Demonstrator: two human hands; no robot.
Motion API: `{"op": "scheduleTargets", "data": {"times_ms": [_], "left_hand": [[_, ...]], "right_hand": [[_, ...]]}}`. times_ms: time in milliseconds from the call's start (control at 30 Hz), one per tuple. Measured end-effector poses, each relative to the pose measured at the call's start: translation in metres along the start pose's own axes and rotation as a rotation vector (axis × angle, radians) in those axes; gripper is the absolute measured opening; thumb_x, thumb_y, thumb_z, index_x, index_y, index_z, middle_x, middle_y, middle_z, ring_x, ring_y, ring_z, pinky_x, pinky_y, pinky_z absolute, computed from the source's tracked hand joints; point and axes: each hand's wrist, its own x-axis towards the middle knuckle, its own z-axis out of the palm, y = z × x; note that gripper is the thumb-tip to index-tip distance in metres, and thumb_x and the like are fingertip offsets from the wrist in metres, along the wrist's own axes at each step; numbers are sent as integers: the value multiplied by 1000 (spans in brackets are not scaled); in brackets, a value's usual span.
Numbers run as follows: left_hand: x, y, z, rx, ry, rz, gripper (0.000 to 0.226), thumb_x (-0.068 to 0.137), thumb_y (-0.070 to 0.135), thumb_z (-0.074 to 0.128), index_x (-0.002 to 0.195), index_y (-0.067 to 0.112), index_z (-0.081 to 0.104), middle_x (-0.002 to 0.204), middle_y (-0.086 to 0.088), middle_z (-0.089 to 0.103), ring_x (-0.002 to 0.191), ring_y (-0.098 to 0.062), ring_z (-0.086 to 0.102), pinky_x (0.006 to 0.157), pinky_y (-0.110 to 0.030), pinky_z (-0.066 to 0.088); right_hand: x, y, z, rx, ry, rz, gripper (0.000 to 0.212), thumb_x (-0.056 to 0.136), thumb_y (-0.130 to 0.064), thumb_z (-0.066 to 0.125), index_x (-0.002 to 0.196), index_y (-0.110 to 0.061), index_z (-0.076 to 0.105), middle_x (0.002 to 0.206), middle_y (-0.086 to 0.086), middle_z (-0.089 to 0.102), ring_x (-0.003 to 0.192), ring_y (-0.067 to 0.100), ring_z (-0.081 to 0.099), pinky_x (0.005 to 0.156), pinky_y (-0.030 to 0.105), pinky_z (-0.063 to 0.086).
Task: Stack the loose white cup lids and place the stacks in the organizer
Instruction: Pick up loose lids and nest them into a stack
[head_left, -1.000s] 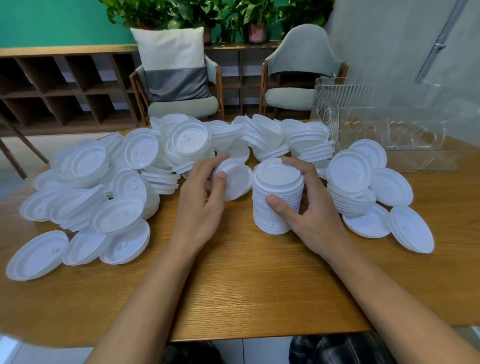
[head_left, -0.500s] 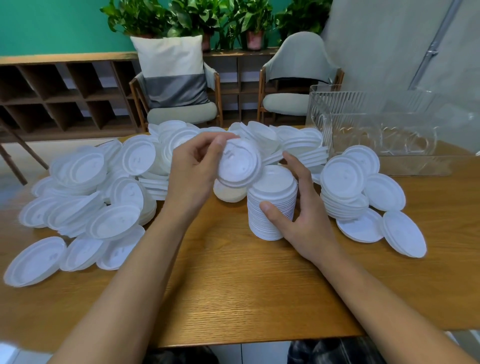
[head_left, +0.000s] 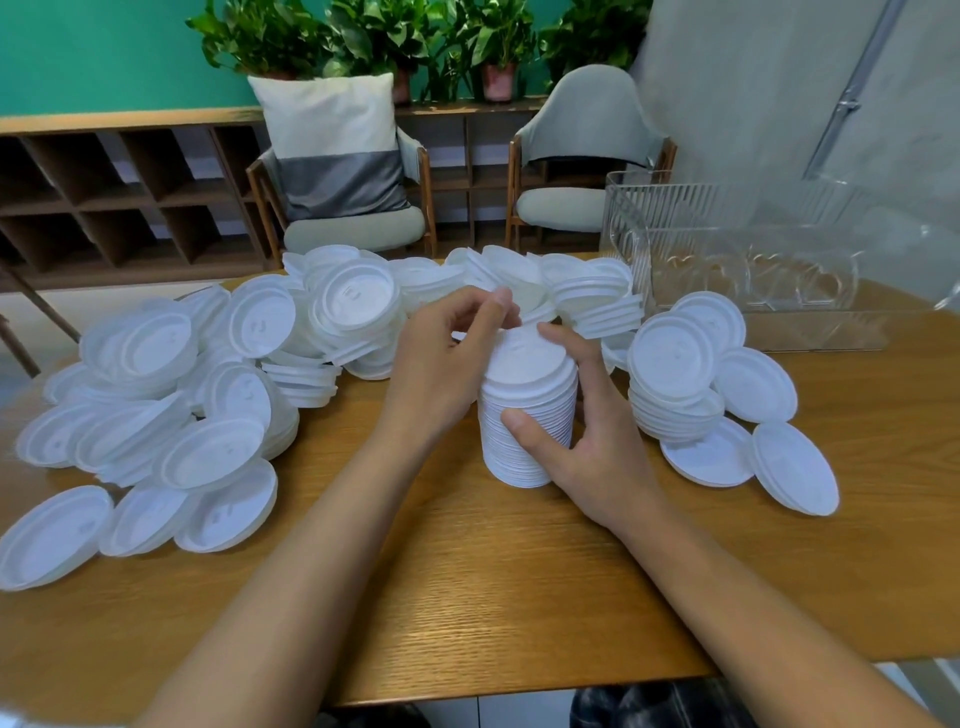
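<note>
A tall stack of white cup lids (head_left: 524, 441) stands on the wooden table (head_left: 467, 597) at the middle. My right hand (head_left: 582, 441) grips the stack, thumb on its front and fingers round its right side and top edge. My left hand (head_left: 447, 358) is at the stack's upper left, its curled fingers pinching the far rim of the top lid (head_left: 530, 358), which lies on the stack. Loose lids (head_left: 182, 405) lie heaped to the left and behind. The clear plastic organizer (head_left: 727, 244) stands at the back right.
A shorter lid stack (head_left: 675, 384) and several single lids (head_left: 795, 467) lie right of my right hand. Two chairs (head_left: 582, 208) and a low shelf stand beyond the table. The table's front edge runs close below my forearms.
My left hand picked a lid from the pile, lifted it and brought it down onto the top of the stack. My right hand stayed round the stack.
</note>
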Motion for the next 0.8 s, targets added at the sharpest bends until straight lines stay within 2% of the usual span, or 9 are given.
{"op": "scheduleTargets", "data": {"times_ms": [67,133,200,267,367,467,567,700,800], "left_hand": [[-8,1,-3,-17,-11,14,28,105,44,59,106,22,76,101,10,76,102,-7,69,92,-34,55],[-18,-1,-7,8,-81,39,36,92,53,72,117,28,73,111,12,74,111,-7,67,94,-28,54],[-26,-3,-10,58,-112,63,52,80,50,87,126,32,68,116,15,71,116,-4,65,97,-25,54],[-28,-2,-11,40,-115,69,59,78,39,91,130,30,66,119,16,72,119,-2,64,102,-32,54],[-25,1,-14,-6,-151,57,64,77,32,93,134,29,64,121,14,74,121,-5,66,106,-42,54],[-22,0,-17,-26,-183,45,66,77,29,94,135,28,63,122,13,74,122,-6,66,107,-43,53],[-22,-2,-17,-27,-214,23,67,77,31,92,137,28,62,125,12,73,124,-6,64,108,-42,52],[-28,-8,-12,-105,-198,-16,64,77,32,89,135,24,63,127,12,72,124,-5,64,108,-39,52],[-33,-12,-10,-177,-201,-6,59,83,27,83,137,18,61,132,10,71,127,-6,63,106,-33,52]], "right_hand": [[0,-1,0,6,-2,8,72,88,-51,74,150,-35,40,145,-11,52,136,15,53,108,45,49],[0,-2,-1,23,-4,5,73,88,-48,75,150,-33,41,145,-9,53,135,16,55,107,46,51],[0,-3,-1,28,-5,13,74,88,-47,76,151,-34,39,145,-10,54,134,15,55,106,44,52],[0,-4,0,30,1,16,77,89,-42,79,153,-36,37,146,-14,52,135,12,54,107,40,52],[-1,-5,-1,35,1,26,82,89,-37,81,155,-38,33,148,-18,50,136,6,53,108,36,51],[0,-5,-2,42,-8,36,84,87,-46,79,156,-37,33,148,-18,51,136,7,53,108,37,52],[0,-5,-3,45,-26,40,81,87,-53,78,154,-36,36,145,-21,51,135,6,54,106,37,53],[-1,-4,-4,41,-37,35,78,86,-52,79,151,-34,40,142,-18,53,132,10,55,103,39,55],[-2,-5,-4,31,-45,50,80,82,-52,79,150,-35,40,141,-19,53,131,6,55,103,35,53]]}}
